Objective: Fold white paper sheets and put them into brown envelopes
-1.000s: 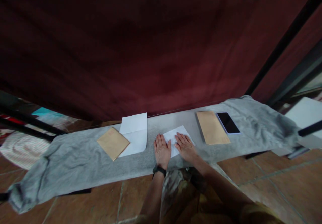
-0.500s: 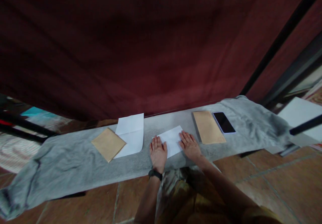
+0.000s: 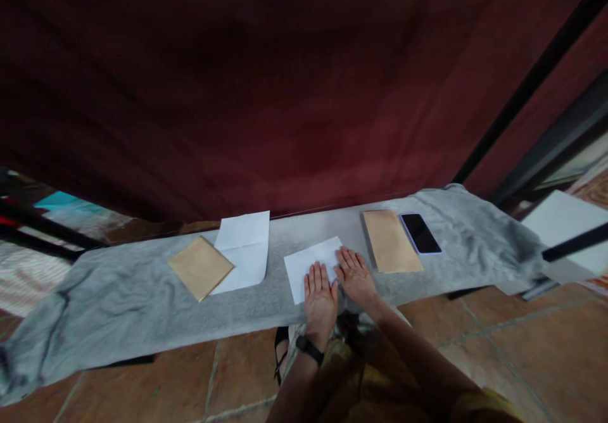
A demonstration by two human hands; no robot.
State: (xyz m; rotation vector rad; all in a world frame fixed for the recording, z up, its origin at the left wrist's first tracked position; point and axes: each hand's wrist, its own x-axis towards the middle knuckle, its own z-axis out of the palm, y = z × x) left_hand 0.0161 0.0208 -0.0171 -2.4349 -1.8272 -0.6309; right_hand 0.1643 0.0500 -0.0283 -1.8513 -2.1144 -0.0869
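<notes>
A folded sheet of white paper (image 3: 298, 270) lies in front of me on the grey cloth. My left hand (image 3: 320, 297) rests palm down on its lower middle, fingers stretched out. Flat on the paper's right edge is my right hand (image 3: 355, 276), its fingers extended too. Both hands cover part of the sheet. To the left, a brown envelope (image 3: 201, 268) overlaps a creased white sheet (image 3: 249, 242). Another brown envelope (image 3: 392, 242) lies right of my right hand.
The grey cloth (image 3: 156, 303) covers a long narrow surface. A phone with a dark screen (image 3: 420, 233) lies beside the right envelope. A dark red curtain (image 3: 304, 106) hangs behind. Black poles (image 3: 517, 106) stand at the sides, over a tiled floor (image 3: 242, 372).
My left hand has slid right, from the paper's left edge to its lower middle, uncovering the left part of the sheet. My right hand stays at the right edge.
</notes>
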